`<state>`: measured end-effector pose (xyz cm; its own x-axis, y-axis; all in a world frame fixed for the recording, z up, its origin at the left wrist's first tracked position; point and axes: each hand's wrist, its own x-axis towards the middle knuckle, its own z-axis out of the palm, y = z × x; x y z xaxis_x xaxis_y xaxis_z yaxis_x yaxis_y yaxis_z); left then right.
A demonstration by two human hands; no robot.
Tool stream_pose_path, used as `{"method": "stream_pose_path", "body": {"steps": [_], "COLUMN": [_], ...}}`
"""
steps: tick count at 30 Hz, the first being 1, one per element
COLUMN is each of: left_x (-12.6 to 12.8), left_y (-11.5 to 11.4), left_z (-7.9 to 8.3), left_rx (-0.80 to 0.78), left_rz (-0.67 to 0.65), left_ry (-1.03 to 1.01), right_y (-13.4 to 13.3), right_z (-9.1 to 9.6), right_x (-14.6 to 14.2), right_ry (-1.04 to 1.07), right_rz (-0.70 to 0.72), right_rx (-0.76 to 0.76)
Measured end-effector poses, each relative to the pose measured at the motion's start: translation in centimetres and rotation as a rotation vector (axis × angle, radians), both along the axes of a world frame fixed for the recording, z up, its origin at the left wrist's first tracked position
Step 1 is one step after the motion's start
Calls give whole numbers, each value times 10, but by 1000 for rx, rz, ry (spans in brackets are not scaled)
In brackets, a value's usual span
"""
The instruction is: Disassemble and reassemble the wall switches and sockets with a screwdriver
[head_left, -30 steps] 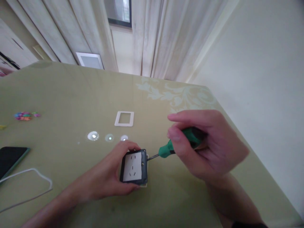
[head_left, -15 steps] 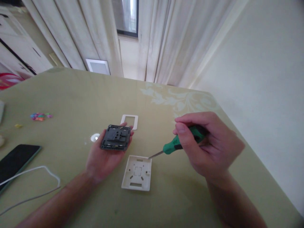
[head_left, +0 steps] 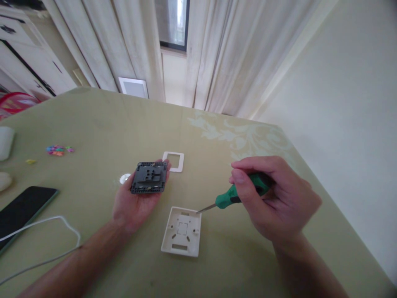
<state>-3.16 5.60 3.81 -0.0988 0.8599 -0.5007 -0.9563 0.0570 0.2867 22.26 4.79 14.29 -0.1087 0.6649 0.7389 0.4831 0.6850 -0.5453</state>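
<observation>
Socket [head_left: 149, 179] flipped off base [head_left: 181, 242] onto L hand [head_left: 132, 209], front hidden.

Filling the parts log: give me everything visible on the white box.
The white box is a shallow, squarish tray, plastic by its look, with low walls. Its floor shows a square outline in the middle, a wide slot near both the far and near edges, two slanted slots and a small dark hole toward each side. It lies open side up on the greenish table, untouched by either hand. The screwdriver has its tip at the far right corner; whether they touch is unclear. Underside hidden.
</observation>
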Motion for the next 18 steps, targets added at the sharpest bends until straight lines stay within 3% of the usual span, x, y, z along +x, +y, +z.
{"method": "stream_pose_path", "body": {"steps": [10, 18], "left_x": [-2, 0], "left_y": [6, -7], "left_z": [-9, -4], "left_rx": [-32, -26], "left_rz": [-18, -150], "left_ry": [27, -5], "right_y": [11, 61], "right_z": [-11, -57], "right_x": [1, -9], "right_ry": [37, 518], "right_rz": [-40, 120], "right_rx": [-23, -542]}}
